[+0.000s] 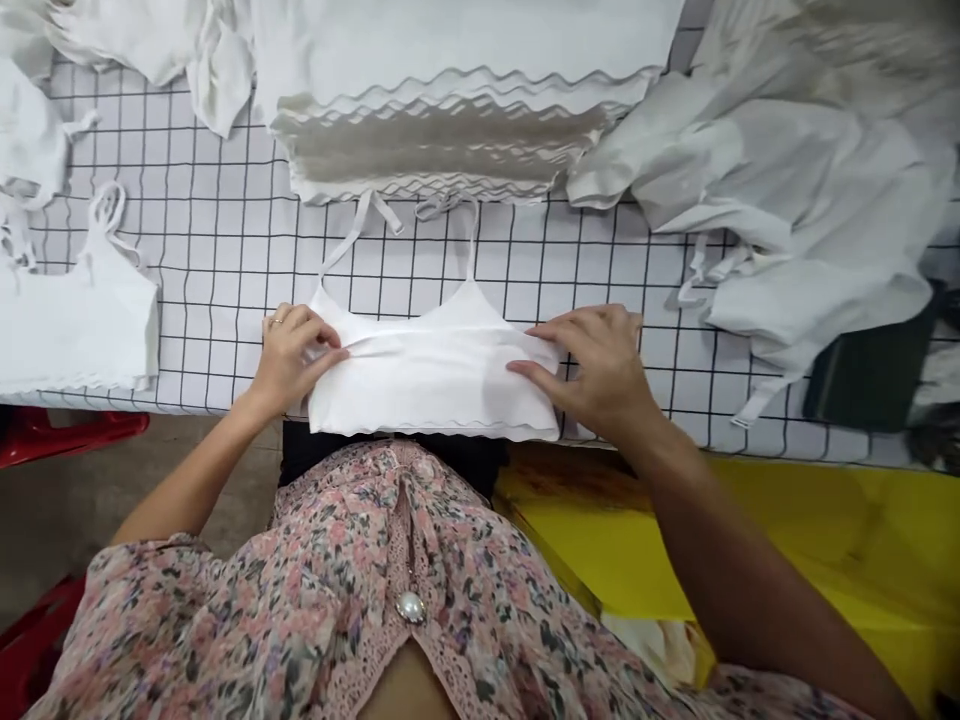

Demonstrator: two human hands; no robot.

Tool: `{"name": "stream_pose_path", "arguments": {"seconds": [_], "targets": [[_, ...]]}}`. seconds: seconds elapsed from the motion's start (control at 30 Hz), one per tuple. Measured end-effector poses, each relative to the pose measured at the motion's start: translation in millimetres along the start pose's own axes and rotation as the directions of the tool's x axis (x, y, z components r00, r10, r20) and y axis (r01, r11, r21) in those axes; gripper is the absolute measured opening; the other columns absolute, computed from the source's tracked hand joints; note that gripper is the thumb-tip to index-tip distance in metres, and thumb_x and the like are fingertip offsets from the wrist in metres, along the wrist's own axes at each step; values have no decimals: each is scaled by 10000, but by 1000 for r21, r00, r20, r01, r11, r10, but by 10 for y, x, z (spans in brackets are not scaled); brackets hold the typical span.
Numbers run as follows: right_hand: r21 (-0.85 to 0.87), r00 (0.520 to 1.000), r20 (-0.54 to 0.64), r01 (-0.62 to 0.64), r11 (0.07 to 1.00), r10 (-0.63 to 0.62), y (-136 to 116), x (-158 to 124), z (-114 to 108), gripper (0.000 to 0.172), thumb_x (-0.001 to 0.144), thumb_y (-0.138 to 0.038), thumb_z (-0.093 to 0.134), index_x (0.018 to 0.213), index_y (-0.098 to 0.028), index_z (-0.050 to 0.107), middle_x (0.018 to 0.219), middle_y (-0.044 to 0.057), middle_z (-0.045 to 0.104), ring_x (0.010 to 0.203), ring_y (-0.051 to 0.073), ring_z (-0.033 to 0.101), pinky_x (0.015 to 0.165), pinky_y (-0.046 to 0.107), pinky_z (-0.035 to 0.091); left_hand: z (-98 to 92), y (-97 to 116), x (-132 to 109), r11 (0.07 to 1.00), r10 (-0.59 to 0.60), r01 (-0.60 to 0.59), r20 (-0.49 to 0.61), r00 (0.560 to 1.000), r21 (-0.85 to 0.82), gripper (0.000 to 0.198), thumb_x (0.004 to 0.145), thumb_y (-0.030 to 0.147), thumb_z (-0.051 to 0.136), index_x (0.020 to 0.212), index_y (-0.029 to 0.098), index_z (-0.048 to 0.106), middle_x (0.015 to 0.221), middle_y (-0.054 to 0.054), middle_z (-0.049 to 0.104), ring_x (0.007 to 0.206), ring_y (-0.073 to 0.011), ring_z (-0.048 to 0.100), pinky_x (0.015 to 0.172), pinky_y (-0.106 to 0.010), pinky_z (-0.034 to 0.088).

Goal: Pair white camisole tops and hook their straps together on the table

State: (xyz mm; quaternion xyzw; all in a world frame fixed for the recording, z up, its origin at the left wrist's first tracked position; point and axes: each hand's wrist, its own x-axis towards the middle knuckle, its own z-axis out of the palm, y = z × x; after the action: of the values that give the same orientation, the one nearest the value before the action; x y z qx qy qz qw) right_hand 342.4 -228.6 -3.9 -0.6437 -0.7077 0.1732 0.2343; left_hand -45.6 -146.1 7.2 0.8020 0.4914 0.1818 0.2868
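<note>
White camisole top (439, 395) lies flat on the grid-lined table (225, 345), straps pointing away from the person, w/ a fold running across it. L hand (289, 360), ring on one finger, curls over the left end, fingertips pinching the fold, firm but not clenched. R hand (592, 370) spreads over the right end, thumb & fingers both on the cloth; can't tell if it's gripping or only pressing. Even pressure from both ends should keep the fold straight & the scalloped hem (435, 430) square to the grid lines. Hem sits right at the table's near edge, so there's almost no room on that side; can't tell if it overhangs. Far side is tight too: thin straps (352, 240) run up to a stack of folded white tops (442, 140). Bare grid on both sides gives room to move, up to another white top (75, 320) on the left & crumpled white garments (817, 220) on the right.
</note>
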Motion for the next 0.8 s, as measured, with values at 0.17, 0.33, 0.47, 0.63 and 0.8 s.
{"name": "stream_pose_path", "arguments": {"seconds": [0.17,0.33,0.47,0.63,0.8], "targets": [[338,990,139,-76,938,30,-159,102,-155,270,895,-593,749,882,-324,732,991,96,726,1095,349,641,984,570,531,-129,6,63,997,16,-4,161,987,-78,277,894,453,813,1089,271,737,1004,-46,753,1025,-269,631,1064,-465,372],[230,971,229,-123,965,70,-152,264,-206,233,884,-578,759,909,-348,785,829,62,639,922,298,602,1030,567,475,-342,-125,192,998,54,-56,320,946,-5,155,925,396,747,1022,278,775,910,-29,739,903,-239,638,1107,-508,363],[153,982,92,-178,972,165,-102,160,-164,299,916,-565,714,1088,-323,754,1028,98,697,1012,325,599,1048,561,466,-465,-155,88,998,16,-27,191,981,54,412,836,471,851,1178,283,723,1116,-76,717,996,-273,639,999,-452,469],[-222,939,-161,-334,916,304,-275,-219,152,418,959,-616,645,946,-199,678,1125,189,664,1201,434,532,1118,731,335,-256,-33,-331,894,-264,321,-212,941,314,381,865,520,833,1010,237,622,1074,-88,661,1049,-302,609,1027,-496,441],[-226,902,-289,-390,893,321,-412,-315,569,391,1086,-472,458,970,-165,669,947,148,657,939,306,596,1086,617,429,172,169,-300,899,-274,369,-353,894,235,228,989,412,684,927,228,566,915,-59,632,916,-253,602,866,-387,436]]}}
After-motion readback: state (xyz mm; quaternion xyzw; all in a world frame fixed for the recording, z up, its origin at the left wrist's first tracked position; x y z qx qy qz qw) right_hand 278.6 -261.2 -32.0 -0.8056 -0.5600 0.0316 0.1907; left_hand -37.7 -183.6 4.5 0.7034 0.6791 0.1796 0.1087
